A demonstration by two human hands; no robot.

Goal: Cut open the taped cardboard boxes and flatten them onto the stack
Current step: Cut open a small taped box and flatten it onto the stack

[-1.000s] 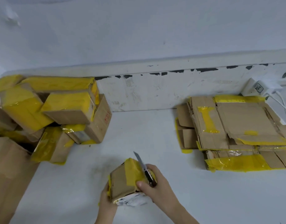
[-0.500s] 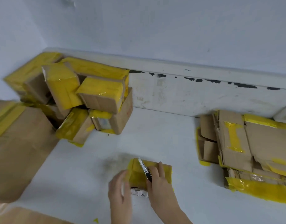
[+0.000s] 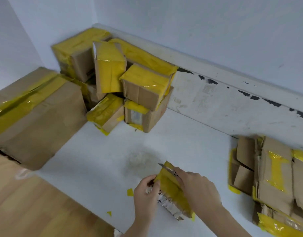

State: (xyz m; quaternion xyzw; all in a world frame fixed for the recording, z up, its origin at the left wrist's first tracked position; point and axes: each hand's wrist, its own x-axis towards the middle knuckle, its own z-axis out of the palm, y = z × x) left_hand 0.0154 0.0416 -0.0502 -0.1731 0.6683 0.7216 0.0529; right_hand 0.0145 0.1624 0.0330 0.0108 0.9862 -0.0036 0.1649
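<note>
A: Left hand (image 3: pixel 144 192) fingers pinch the edge of the small taped box (image 3: pixel 173 194); right hand (image 3: pixel 196 189) grips the knife (image 3: pixel 166 168), blade at the far corner.
B: Where's the box?
A: On the white floor (image 3: pixel 99 168), near me.
B: Step?
A: Slitting tape, I'd say. Next: run the seam, flatten, move right to the flattened stack (image 3: pixel 275 177). Uncut pile (image 3: pixel 130 86) beyond.

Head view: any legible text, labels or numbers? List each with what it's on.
None can be read.
Shipping label on the small box held in both hands: dark print, too blurred.
Label on a taped box in the pile: print too faint.
Box beside it: reddish marks, illegible.
</note>
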